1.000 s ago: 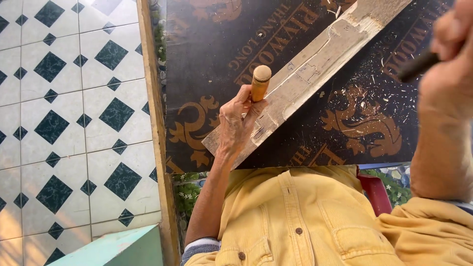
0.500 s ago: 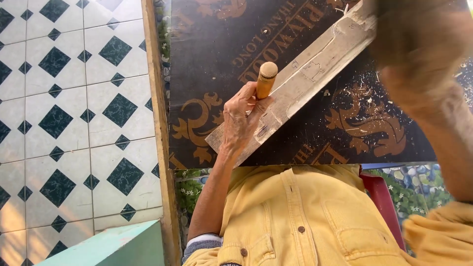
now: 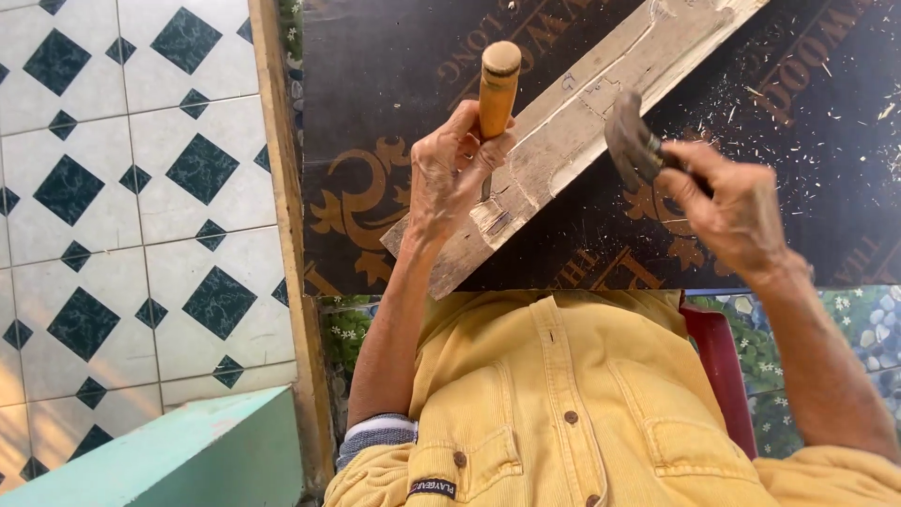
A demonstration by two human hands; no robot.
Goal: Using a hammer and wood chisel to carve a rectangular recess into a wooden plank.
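Big dark printed plywood sheet point(image 3: 394, 84) is the bench here, with a long pale carved wooden plank point(image 3: 572, 122) lying diagonally across it, chips scattered around. Left hand point(image 3: 449, 174) is wrapped tight round a wooden-handled chisel point(image 3: 497, 80), blade set into a notch near the plank's lower end. Right hand point(image 3: 727, 202) is closed on a dark-headed mallet point(image 3: 631, 143), raised just beside the handle. Looks like mid-chopping; I'd say the next blow needs to hit the handle top square.
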